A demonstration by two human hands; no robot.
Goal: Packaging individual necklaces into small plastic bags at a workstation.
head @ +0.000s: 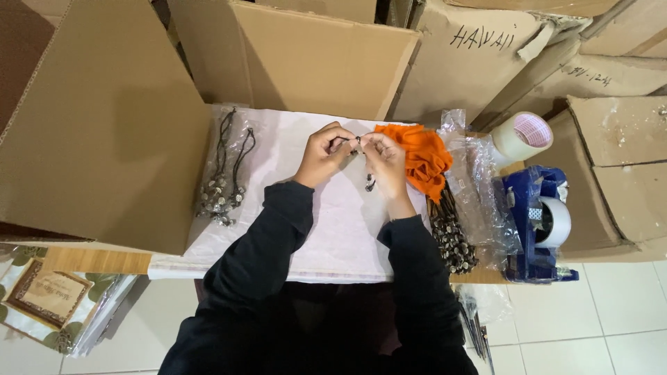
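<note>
Above the white sheet [278, 208], your left hand [323, 154] and right hand [384, 163] pinch 1 dark beaded cord [358, 147] between them, fingers closed narrow on it, its end dangling. Keep the pinch close to the knot and the cord taut. The clear bag [224, 170] at left holds finished cords; the plastic wrap [479, 194] at right holds a beaded bundle [451, 236] beside the orange cloth [420, 156].

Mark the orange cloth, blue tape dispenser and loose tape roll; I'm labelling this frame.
orange cloth [420, 156], head view, middle of folds.
blue tape dispenser [522, 201], head view, blue frame.
loose tape roll [514, 139], head view, outer side.
</note>
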